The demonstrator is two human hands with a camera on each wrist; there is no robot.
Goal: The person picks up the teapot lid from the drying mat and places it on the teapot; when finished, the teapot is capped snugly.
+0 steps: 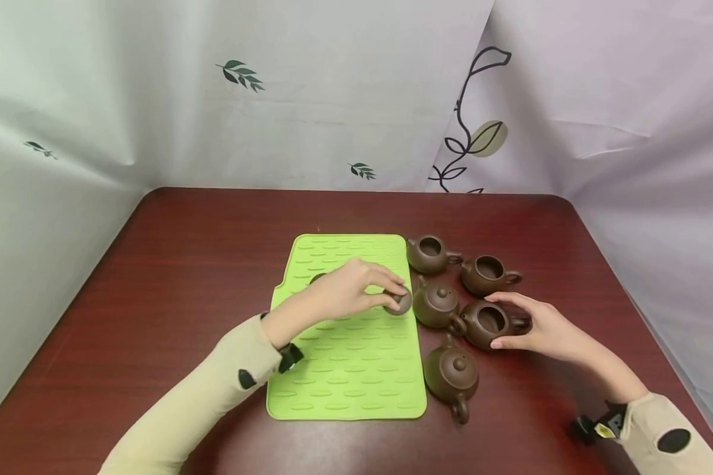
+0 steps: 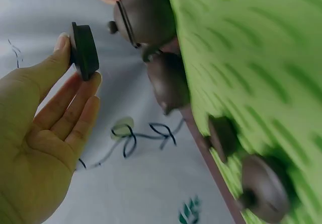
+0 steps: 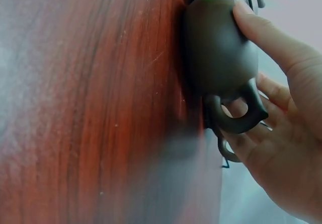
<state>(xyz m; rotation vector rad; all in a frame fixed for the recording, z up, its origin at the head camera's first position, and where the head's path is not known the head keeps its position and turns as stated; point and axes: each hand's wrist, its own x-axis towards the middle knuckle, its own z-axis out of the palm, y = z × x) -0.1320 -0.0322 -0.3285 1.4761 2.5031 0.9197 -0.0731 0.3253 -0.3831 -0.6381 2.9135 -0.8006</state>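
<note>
My left hand [image 1: 347, 290] pinches a brown teapot lid [image 1: 400, 302] between thumb and fingers, above the right edge of the green mat [image 1: 344, 396]. In the left wrist view this lid [image 2: 85, 52] stands on edge, its underside facing away from the palm. My right hand [image 1: 552, 330] grips a lidless brown teapot [image 1: 476, 328] by its sides, thumb near, fingers far, with the handle toward the palm. Two more lids [image 2: 221, 137] lie on the mat in the left wrist view; the left arm mostly hides them in the head view.
Two lidless teapots stand at the back, one by the mat's corner [image 1: 424, 260] and one farther right [image 1: 481, 282]. Lidded teapots stand beside the mat, one in the middle [image 1: 430, 313] and one nearer [image 1: 445, 382]. The dark red table [image 1: 154, 297] meets pale curtains [image 1: 333, 99].
</note>
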